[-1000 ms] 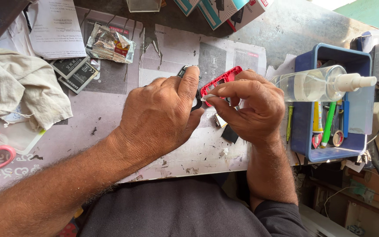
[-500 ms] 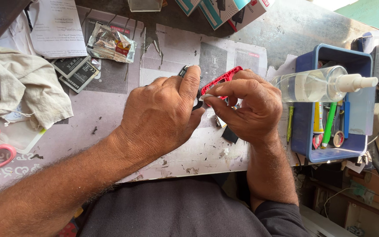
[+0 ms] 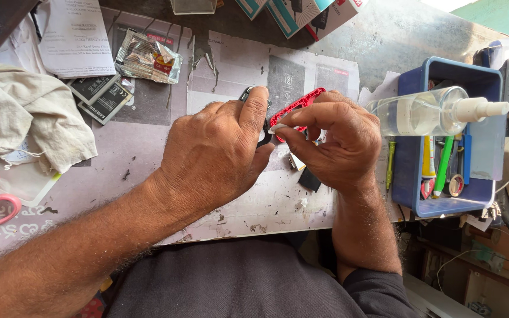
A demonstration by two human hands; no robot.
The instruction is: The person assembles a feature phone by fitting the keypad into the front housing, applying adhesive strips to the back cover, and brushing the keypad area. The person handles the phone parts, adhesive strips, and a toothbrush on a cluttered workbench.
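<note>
Your red frame (image 3: 299,105) slants up to the right; your left hand (image 3: 216,153) and right hand (image 3: 331,141) pinch it, knuckles upward.

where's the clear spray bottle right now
In the head view the clear spray bottle lies on its side across the top of the blue tray, at the right of the bench, just beyond the right hand.

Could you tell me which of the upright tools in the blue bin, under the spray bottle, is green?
The green tool in the middle of the blue bin: it stands between an orange-yellow tube and a blue-handled tool.
</note>
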